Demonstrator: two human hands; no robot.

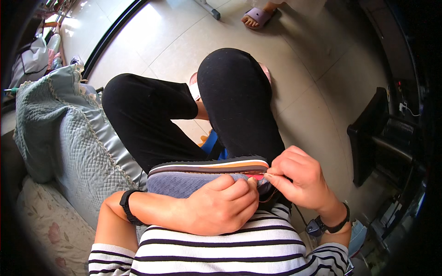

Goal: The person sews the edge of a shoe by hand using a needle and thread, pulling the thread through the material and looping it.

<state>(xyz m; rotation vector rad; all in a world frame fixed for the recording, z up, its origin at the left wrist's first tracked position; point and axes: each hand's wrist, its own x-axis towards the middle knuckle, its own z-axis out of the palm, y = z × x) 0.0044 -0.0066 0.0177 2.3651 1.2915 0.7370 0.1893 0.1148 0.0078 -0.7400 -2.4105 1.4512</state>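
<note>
Across my lap lies a slipper sole [184, 179] with a grey-blue ribbed fabric face and an edge layered in brown, orange and white. My left hand [225, 204] rests over its near side, the thumb and finger closed on the sole's right end. A small red patch [254, 176] shows by those fingertips. Just to the right, my right hand [299, 179] pinches a thin strand at that end, its fingers curled. Whether the strand is thread or a needle is too small to tell. A thin brownish loop [267, 198] hangs below the fingertips.
A light-blue quilted cover [87, 147] drapes the seat on my left. Something blue [215, 145] shows between my black-trousered legs. Another person's sandalled foot [256, 18] is on the tiled floor ahead. A dark piece of furniture [368, 135] stands to the right.
</note>
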